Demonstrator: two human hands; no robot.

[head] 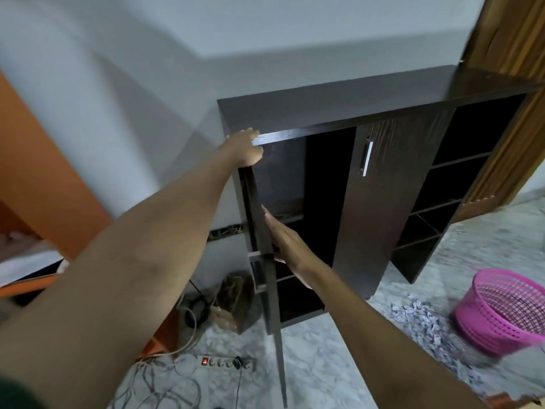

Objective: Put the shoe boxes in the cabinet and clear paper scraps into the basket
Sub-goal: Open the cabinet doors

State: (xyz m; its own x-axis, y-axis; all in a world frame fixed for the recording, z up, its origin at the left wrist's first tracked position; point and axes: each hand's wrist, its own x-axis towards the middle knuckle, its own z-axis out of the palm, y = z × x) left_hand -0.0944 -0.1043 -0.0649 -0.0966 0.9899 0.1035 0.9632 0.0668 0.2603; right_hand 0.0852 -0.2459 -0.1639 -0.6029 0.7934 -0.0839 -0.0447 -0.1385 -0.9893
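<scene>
A dark brown cabinet (339, 110) stands against the wall. Its left door (274, 305) is swung open toward me, and the dark shelves behind it look empty. My left hand (244, 149) grips the top corner of that open door. My right hand (284, 237) is flat, fingers straight, against the door's inner face near its silver handle. The cabinet's middle door (383, 202) is closed. A pink plastic basket (501, 311) lies tilted on the floor at the right, with a heap of grey paper scraps (418, 317) beside it. No shoe box is clearly in view.
Open shelf compartments (451, 184) fill the cabinet's right end, next to a wooden door frame (507, 39). A power strip (227, 363) and tangled cables (165, 385) lie on the marble floor at the left. A brown bag (231, 302) sits beside the cabinet.
</scene>
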